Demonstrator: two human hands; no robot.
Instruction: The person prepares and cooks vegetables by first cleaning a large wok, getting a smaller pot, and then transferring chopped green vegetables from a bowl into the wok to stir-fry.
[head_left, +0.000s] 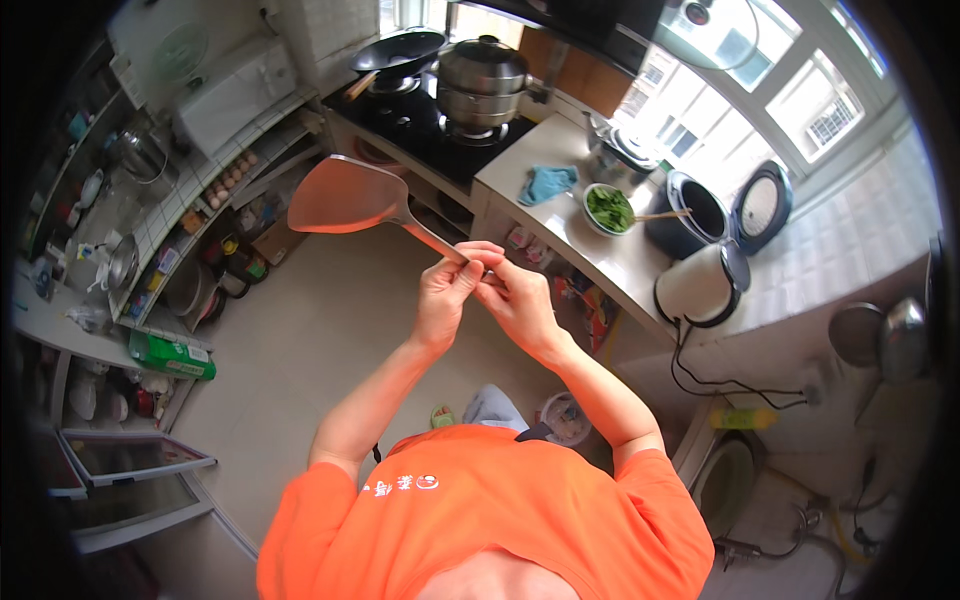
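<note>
A metal wok spatula is held up in front of me, its broad blade to the upper left, with an orange tint on its surface. Around its handle close both hands: my left hand and my right hand, their fingertips touching near the middle of the view. Which fingers bear on the handle is partly hidden. Beyond the hands, a dark wok with a wooden handle and a lidded steel steamer pot stand on the black gas hob.
On the right counter are a blue cloth, a bowl of green leaves with chopsticks, a steel kettle, an open rice cooker and an electric kettle. Shelves with eggs line the left. An open cabinet door juts out lower left.
</note>
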